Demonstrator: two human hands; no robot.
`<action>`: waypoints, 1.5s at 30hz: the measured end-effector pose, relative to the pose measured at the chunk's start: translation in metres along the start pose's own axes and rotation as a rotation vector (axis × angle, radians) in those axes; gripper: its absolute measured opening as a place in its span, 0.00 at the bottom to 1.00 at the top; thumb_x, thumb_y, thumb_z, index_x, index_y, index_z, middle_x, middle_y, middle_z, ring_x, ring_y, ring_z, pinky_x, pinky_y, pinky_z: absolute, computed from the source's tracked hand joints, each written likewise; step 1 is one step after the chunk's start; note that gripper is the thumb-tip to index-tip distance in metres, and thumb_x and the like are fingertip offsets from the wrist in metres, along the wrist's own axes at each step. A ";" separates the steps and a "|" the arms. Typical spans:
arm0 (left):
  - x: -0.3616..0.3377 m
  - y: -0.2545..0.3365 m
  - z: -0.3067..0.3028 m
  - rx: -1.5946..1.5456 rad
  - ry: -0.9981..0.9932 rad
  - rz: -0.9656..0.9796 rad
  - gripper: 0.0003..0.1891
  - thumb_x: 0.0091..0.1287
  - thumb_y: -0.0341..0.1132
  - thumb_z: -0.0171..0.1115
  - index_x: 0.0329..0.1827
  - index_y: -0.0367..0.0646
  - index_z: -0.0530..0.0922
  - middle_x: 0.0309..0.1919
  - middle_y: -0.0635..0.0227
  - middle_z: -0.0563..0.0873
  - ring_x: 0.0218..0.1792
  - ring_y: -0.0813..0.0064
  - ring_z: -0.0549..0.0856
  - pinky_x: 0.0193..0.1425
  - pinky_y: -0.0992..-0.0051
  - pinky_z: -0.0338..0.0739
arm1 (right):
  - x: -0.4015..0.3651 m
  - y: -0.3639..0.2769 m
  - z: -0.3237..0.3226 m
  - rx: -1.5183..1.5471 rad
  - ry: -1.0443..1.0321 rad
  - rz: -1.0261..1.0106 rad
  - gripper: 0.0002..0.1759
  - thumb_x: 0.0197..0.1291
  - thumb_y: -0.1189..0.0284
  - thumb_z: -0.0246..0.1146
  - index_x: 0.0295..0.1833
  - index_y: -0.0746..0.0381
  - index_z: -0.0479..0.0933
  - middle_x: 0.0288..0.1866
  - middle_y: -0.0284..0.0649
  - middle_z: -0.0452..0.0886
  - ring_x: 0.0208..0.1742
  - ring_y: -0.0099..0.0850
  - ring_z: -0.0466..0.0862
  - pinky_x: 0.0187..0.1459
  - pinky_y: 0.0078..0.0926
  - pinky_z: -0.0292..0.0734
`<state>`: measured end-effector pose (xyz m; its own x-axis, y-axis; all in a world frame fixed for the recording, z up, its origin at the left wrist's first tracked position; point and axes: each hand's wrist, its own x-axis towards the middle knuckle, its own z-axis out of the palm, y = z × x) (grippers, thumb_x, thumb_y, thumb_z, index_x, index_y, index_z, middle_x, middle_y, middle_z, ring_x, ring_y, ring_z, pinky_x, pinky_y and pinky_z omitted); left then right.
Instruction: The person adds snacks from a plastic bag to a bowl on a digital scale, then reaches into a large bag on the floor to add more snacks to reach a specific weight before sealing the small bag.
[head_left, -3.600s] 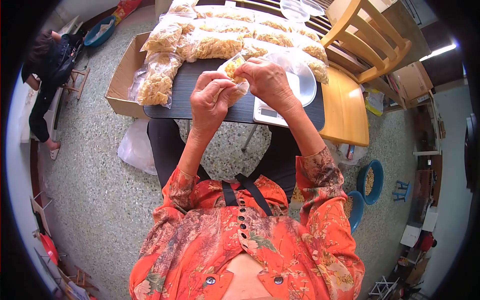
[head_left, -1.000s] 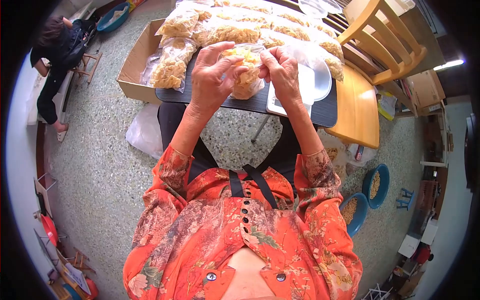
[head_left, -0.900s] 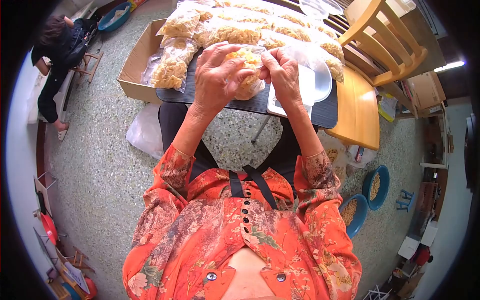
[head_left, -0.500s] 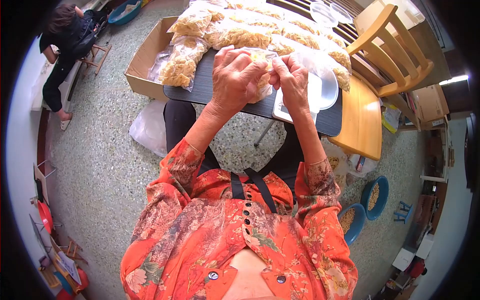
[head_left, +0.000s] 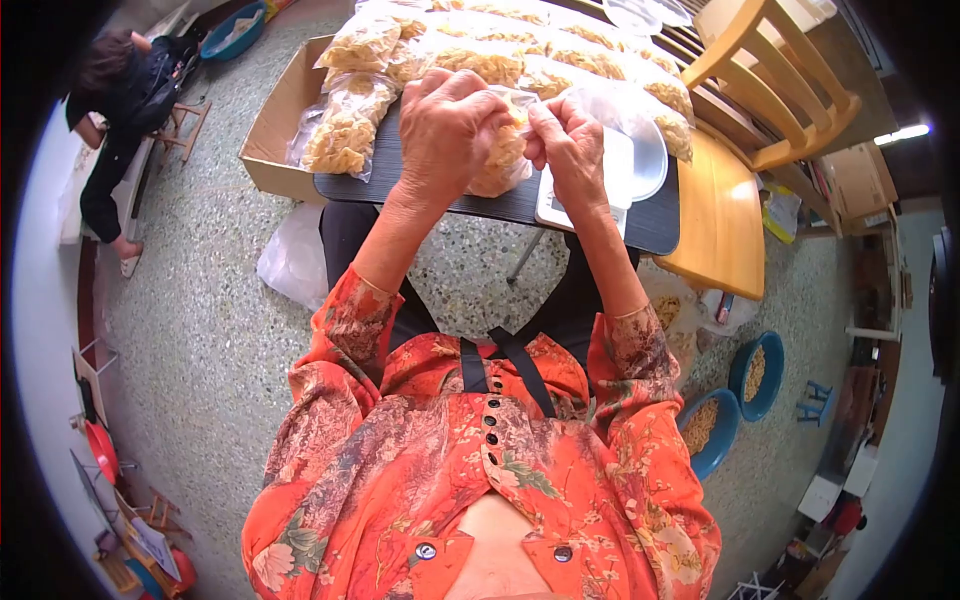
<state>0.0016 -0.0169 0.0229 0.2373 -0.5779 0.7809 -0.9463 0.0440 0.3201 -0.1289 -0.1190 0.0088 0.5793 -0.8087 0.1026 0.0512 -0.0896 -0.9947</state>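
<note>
My left hand (head_left: 447, 125) wraps around a small clear bag of yellow snack pieces (head_left: 502, 160), held just above the near edge of the dark tabletop (head_left: 420, 185). My right hand (head_left: 568, 150) pinches the bag's top right corner. Both hands are closed on the same bag. Behind my right hand stands a white kitchen scale (head_left: 570, 205) with a clear plastic bowl (head_left: 640, 150) on it.
Several filled snack bags (head_left: 345, 135) lie across the far side of the table. An open cardboard box (head_left: 275, 130) stands left of it, a wooden bench (head_left: 715, 215) and chair (head_left: 780, 75) to the right. Two blue basins (head_left: 755, 370) sit on the floor. Another person (head_left: 115, 110) sits far left.
My left hand has closed further over the bag, covering most of it. The right hand keeps its pinch on the bag's top. The view has shifted slightly.
</note>
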 end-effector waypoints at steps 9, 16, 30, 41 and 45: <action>0.005 -0.015 -0.005 -0.102 -0.188 0.004 0.07 0.59 0.30 0.73 0.39 0.42 0.90 0.36 0.70 0.83 0.42 0.65 0.81 0.51 0.70 0.74 | 0.003 0.002 0.002 0.055 -0.018 0.000 0.12 0.71 0.67 0.63 0.36 0.64 0.77 0.26 0.34 0.83 0.23 0.16 0.80 0.23 0.14 0.73; 0.020 -0.021 -0.012 -0.267 -0.239 -0.282 0.06 0.56 0.29 0.75 0.37 0.43 0.90 0.28 0.71 0.84 0.39 0.74 0.83 0.48 0.72 0.77 | 0.004 0.002 0.009 0.247 -0.130 -0.026 0.10 0.72 0.69 0.60 0.38 0.63 0.75 0.28 0.33 0.81 0.25 0.16 0.78 0.28 0.16 0.75; 0.009 -0.004 -0.057 -0.150 -0.245 0.128 0.06 0.57 0.35 0.73 0.33 0.44 0.86 0.35 0.69 0.88 0.43 0.63 0.83 0.53 0.63 0.74 | -0.022 -0.006 0.024 0.456 -0.074 -0.060 0.09 0.75 0.71 0.57 0.39 0.62 0.73 0.27 0.31 0.77 0.23 0.15 0.74 0.26 0.14 0.71; -0.040 0.020 -0.082 -0.140 -0.391 0.005 0.06 0.55 0.29 0.74 0.31 0.42 0.83 0.31 0.67 0.85 0.38 0.63 0.82 0.49 0.66 0.72 | -0.105 0.003 0.024 0.134 0.024 -0.120 0.08 0.73 0.73 0.61 0.39 0.64 0.74 0.27 0.27 0.75 0.30 0.14 0.74 0.32 0.17 0.72; -0.066 0.024 -0.091 -0.216 -0.448 -0.105 0.08 0.53 0.26 0.76 0.33 0.40 0.84 0.41 0.65 0.84 0.38 0.66 0.82 0.51 0.68 0.73 | -0.130 0.014 0.029 0.086 0.030 -0.116 0.07 0.72 0.74 0.61 0.39 0.65 0.74 0.28 0.29 0.76 0.30 0.15 0.73 0.33 0.17 0.72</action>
<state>-0.0165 0.0962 0.0275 0.1665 -0.8790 0.4469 -0.8444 0.1069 0.5250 -0.1802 0.0018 -0.0187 0.5408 -0.8130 0.2160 0.1865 -0.1346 -0.9732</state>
